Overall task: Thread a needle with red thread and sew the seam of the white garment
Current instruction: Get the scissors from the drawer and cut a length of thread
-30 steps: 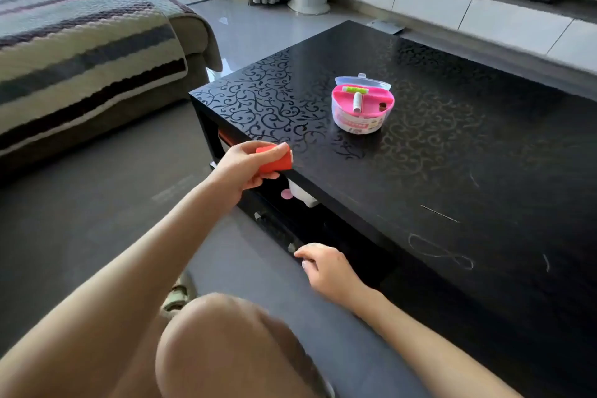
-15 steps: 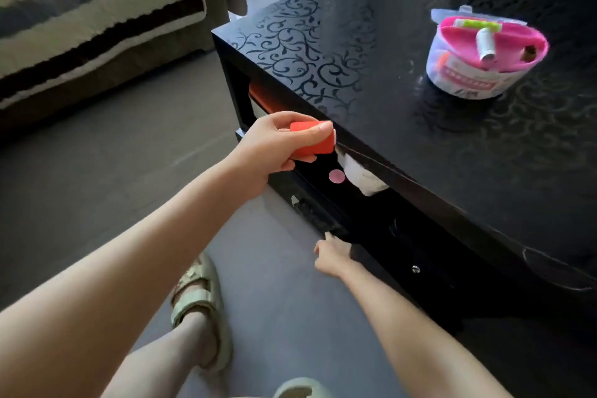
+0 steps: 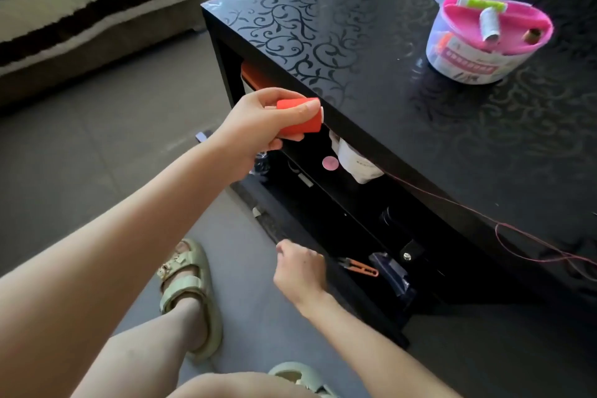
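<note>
Left hand (image 3: 255, 129) is up at the front edge of the black worktop (image 3: 403, 126), thumb and fingers wrapped round a red spool (image 3: 300, 121). The spool end faces the worktop edge; can't tell if it touches. Red thread (image 3: 452, 202) runs off to the right of that hand along the worktop's front edge. It then lies in loose loops on top, well right of both hands.

Right hand (image 3: 300, 271) is low, below the left hand. Its fingers are curled over the front of an open drawer (image 3: 355, 297) under the worktop. Orange-handled snips (image 3: 360, 267) lie in the drawer just right of that hand, not touching it.

Between the hands, in the shelf space under the top, there's a white packet (image 3: 353, 161) with a round pink sticker beside it. Far right of the left hand, on top, sits a pink-and-white sewing tub (image 3: 478, 55) with a white reel (image 3: 489, 22) lying across it. A green sandal (image 3: 190, 287) is on the floor left of the right hand.
</note>
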